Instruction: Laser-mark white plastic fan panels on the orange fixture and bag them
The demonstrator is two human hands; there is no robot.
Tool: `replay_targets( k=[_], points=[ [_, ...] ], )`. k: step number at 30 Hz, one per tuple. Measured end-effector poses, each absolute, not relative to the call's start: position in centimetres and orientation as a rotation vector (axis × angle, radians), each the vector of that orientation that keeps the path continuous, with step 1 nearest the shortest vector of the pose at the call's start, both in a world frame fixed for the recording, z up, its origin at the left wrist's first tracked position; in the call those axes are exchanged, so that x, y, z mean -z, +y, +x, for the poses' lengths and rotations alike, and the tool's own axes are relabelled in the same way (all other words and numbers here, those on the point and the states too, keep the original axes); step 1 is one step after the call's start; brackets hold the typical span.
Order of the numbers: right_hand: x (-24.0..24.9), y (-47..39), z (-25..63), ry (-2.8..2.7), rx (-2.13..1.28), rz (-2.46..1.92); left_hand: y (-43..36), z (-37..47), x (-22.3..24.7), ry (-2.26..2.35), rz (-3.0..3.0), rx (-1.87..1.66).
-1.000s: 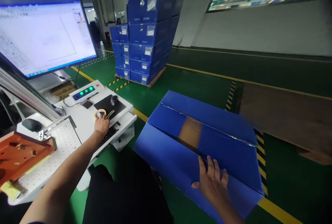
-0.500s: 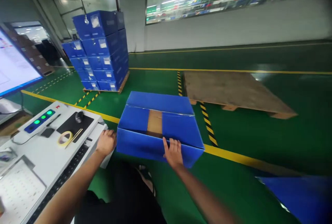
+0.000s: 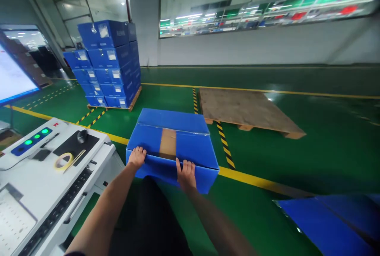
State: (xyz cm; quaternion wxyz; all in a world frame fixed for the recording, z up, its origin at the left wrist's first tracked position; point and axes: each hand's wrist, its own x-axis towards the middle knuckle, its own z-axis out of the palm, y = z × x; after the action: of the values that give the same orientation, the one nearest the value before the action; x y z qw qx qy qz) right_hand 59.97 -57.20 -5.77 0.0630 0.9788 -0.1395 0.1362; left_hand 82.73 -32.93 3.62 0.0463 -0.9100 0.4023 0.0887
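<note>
A blue cardboard box (image 3: 190, 143) is in front of me, its top flaps folded down and a strip of brown showing between them. My left hand (image 3: 137, 157) grips the near top edge at the left, fingers bent over the rim. Right of the brown strip, my right hand (image 3: 186, 172) holds the same edge, fingers over the top. The undersides of both hands are hidden.
At left stands a white workbench (image 3: 97, 141) with a tape roll (image 3: 63, 161), a mouse (image 3: 82, 136) and a monitor (image 3: 14, 74). Stacked blue boxes (image 3: 108, 54) stand on a pallet behind. A wooden pallet (image 3: 237, 107) lies beyond; blue cardboard (image 3: 326, 220) is at lower right.
My left hand has moved right, from beside the box's left corner onto its near edge. My right hand stays on the edge. The view has shifted slightly.
</note>
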Motion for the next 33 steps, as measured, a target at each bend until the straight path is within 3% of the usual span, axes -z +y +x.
replay_targets(
  k=[12,25,33],
  points=[
    [6.9,-55.8,60.0,-0.402,-0.478,2.922,-30.1,82.8,-3.0,1.276,-2.726,-0.284],
    [2.3,-55.8,59.3,-0.309,-0.243,3.191,-29.5,82.5,-4.8,1.340,-2.731,-0.342],
    [1.3,-62.3,70.3,-0.467,-0.048,3.423,-37.6,82.1,-3.7,1.898,-2.744,-0.327]
  ],
)
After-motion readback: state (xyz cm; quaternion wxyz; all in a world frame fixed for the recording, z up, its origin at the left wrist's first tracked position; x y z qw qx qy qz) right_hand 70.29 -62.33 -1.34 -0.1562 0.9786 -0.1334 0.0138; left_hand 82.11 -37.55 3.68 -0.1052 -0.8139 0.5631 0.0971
